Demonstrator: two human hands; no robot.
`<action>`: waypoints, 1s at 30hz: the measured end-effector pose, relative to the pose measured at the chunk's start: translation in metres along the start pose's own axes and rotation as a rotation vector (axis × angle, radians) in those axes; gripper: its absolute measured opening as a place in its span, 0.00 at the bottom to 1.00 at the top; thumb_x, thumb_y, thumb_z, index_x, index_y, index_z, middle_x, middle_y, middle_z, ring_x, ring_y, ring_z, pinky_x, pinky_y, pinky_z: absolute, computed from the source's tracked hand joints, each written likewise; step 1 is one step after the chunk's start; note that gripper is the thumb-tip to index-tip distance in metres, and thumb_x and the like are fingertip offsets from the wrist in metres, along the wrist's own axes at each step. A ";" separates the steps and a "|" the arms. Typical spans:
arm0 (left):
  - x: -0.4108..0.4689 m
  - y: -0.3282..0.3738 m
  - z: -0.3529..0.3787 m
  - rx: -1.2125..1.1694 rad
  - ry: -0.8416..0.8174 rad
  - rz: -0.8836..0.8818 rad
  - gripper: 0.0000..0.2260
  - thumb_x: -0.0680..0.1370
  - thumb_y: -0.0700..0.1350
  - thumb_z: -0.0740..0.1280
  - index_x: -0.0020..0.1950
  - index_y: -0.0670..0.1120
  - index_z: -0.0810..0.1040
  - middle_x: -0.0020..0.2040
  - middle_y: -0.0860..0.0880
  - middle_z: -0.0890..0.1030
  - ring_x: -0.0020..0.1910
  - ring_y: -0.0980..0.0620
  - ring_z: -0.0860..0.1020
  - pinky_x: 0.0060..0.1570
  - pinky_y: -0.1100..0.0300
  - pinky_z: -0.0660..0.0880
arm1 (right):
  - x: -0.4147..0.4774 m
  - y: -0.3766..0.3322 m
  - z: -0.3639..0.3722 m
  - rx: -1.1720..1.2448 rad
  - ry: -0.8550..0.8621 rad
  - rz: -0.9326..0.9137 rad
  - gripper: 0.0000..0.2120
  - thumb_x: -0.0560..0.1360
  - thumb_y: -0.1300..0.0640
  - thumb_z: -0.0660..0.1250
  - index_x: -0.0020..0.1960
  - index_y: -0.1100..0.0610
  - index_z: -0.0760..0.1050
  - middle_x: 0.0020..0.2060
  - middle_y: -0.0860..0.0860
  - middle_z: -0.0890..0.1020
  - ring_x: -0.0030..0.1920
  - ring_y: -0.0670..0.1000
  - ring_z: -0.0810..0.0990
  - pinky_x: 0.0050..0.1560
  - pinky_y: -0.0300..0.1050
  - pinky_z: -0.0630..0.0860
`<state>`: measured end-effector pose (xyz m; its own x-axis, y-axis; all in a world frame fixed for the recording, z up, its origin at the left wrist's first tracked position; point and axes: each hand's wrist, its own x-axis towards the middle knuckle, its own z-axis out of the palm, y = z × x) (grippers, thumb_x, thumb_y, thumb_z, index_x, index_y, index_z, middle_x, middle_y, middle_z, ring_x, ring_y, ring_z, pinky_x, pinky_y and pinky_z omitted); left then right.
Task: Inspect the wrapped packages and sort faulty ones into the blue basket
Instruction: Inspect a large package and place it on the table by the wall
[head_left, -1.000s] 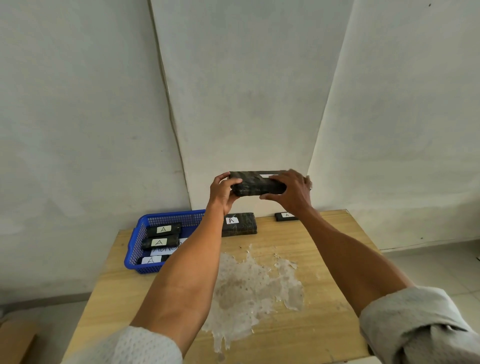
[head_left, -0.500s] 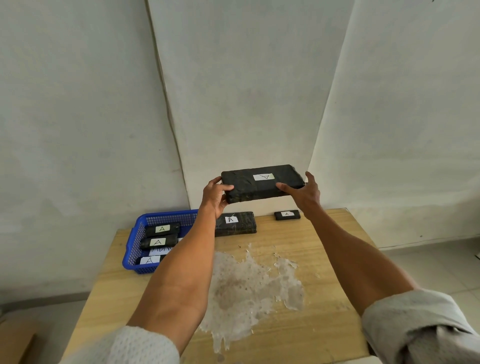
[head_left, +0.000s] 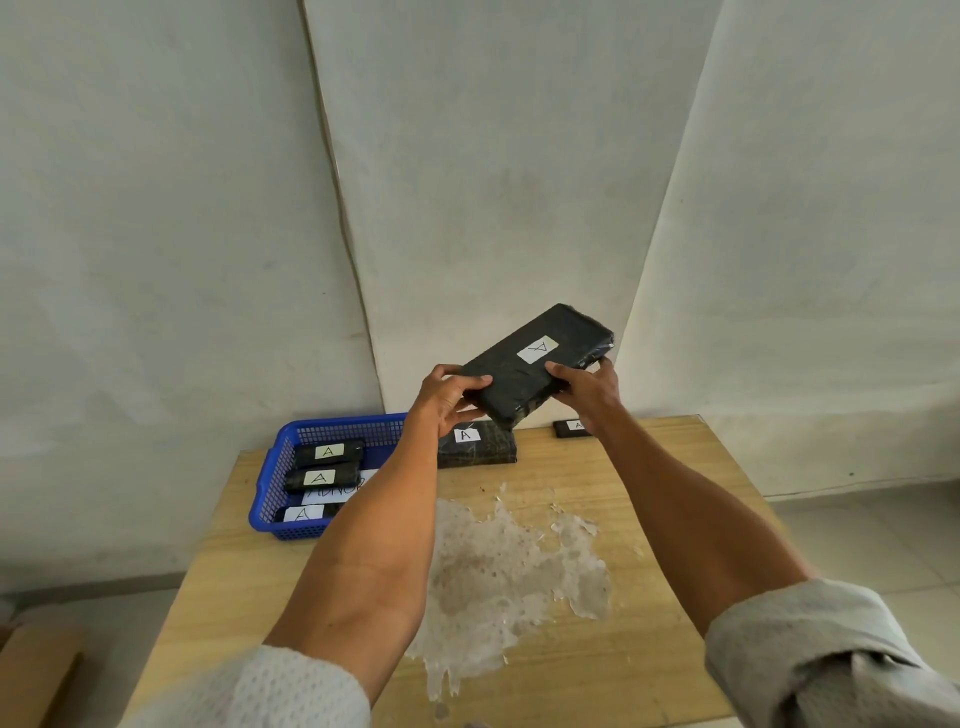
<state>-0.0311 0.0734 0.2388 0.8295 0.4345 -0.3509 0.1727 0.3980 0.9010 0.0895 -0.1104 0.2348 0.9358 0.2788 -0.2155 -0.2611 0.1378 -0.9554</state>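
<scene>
The left hand (head_left: 447, 397) and right hand (head_left: 587, 387) each pinch the tilted wrapped package (head_left: 535, 364), thumbs on top, in the air up and right of the blue basket (head_left: 275, 467). Three labelled packages (head_left: 327, 452) lie inside the basket. Two lie on the table (head_left: 649, 519) to its right: a large package (head_left: 478, 444) just beside it and a small package (head_left: 571, 427) farther off. The left forearm (head_left: 395, 519) hides the basket's right wall.

A wooden table (head_left: 649, 519) stands below the left hand (head_left: 447, 400) and the right hand (head_left: 587, 389), its top marked by a pale, flaky patch (head_left: 509, 571) lying nearer than both. Behind the hands rise white wall panels (head_left: 493, 182). Far down on the left hand's side sits brown cardboard (head_left: 36, 670); pale floor tiles (head_left: 857, 535) show low on the right hand's side
</scene>
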 end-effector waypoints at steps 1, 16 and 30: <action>0.000 0.001 0.000 0.049 0.024 0.001 0.19 0.71 0.37 0.76 0.58 0.43 0.73 0.60 0.40 0.77 0.54 0.41 0.79 0.49 0.42 0.82 | 0.000 0.000 0.000 -0.006 -0.016 0.001 0.34 0.70 0.67 0.78 0.71 0.59 0.67 0.58 0.60 0.81 0.55 0.60 0.84 0.54 0.58 0.83; -0.004 0.001 0.013 0.090 0.003 0.036 0.40 0.78 0.34 0.69 0.80 0.60 0.51 0.60 0.42 0.77 0.51 0.41 0.81 0.42 0.36 0.81 | -0.006 -0.009 -0.006 -0.376 -0.283 -0.009 0.22 0.79 0.53 0.70 0.72 0.51 0.73 0.56 0.52 0.84 0.58 0.58 0.83 0.56 0.53 0.82; 0.018 -0.020 -0.005 -0.196 0.191 -0.040 0.28 0.75 0.43 0.75 0.71 0.44 0.67 0.62 0.39 0.80 0.56 0.40 0.82 0.53 0.40 0.81 | -0.005 0.004 -0.034 -0.192 -0.120 0.139 0.35 0.67 0.64 0.81 0.70 0.63 0.70 0.58 0.60 0.83 0.50 0.59 0.87 0.54 0.58 0.83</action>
<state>-0.0221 0.0770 0.2132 0.7053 0.5527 -0.4438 0.0820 0.5583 0.8256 0.0922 -0.1431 0.2250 0.8564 0.3945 -0.3332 -0.3249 -0.0899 -0.9415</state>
